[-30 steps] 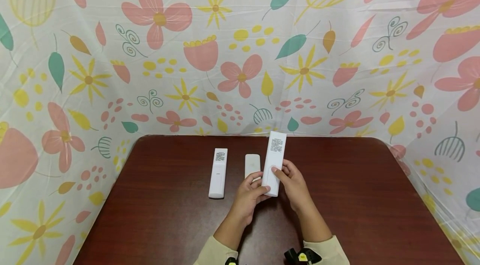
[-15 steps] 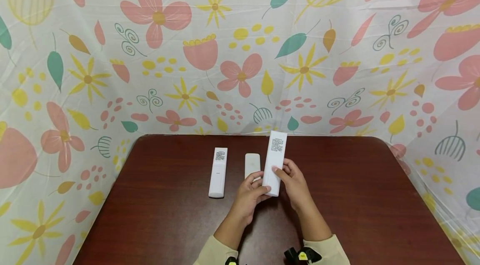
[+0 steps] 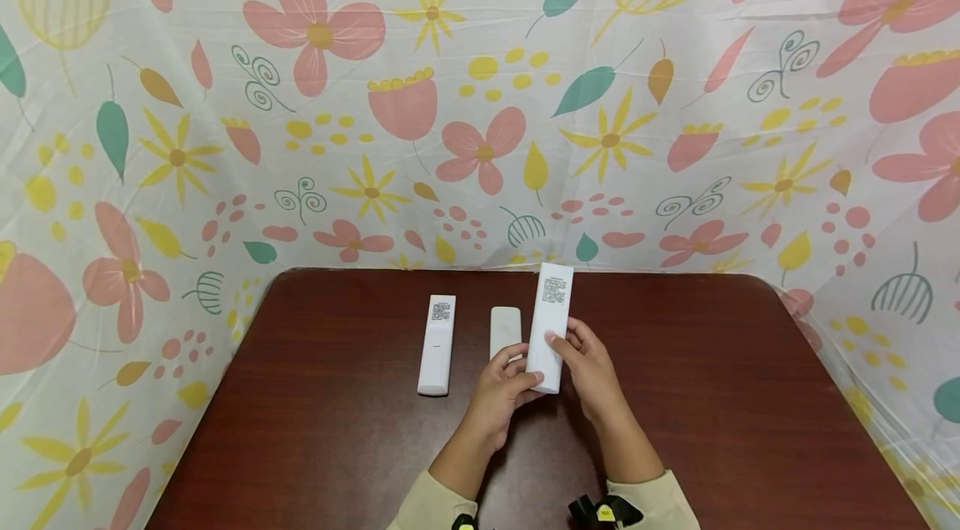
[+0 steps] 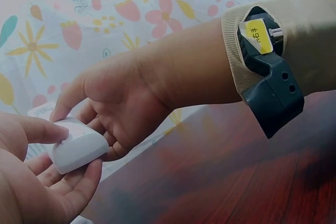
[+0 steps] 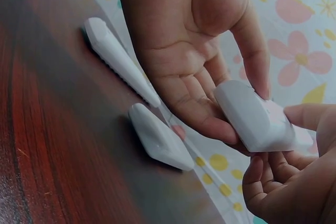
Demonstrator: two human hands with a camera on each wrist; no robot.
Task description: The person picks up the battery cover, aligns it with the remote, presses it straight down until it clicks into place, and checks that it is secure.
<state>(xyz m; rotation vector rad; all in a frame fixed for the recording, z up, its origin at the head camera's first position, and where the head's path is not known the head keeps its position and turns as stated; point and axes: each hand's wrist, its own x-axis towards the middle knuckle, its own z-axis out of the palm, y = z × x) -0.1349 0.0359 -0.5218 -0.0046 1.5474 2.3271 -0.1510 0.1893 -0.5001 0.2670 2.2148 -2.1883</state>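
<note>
Both hands hold a white remote control [image 3: 552, 305] up above the table, its back with a printed label turned to the head camera. My left hand [image 3: 491, 405] grips the lower end, thumb on the back. Along the right side, my right hand [image 3: 594, 380] holds it with the thumb pressed on the back, near the battery cover. The remote's near end face [image 4: 81, 153] shows in the left wrist view. A second white remote control [image 3: 437, 351] lies label side up to the left. Between them lies a shorter white remote-like object [image 3: 506, 328], partly hidden by my left fingers.
The dark reddish-brown table [image 3: 322, 430] ends at the back against a floral-patterned cloth [image 3: 480, 138], which also hangs at both sides. In the right wrist view, the longer remote [image 5: 118, 59] and the shorter object [image 5: 160, 137] lie apart from each other.
Almost nothing differs. Both hands keep their hold, and the held remote shifts very slightly in the view.
</note>
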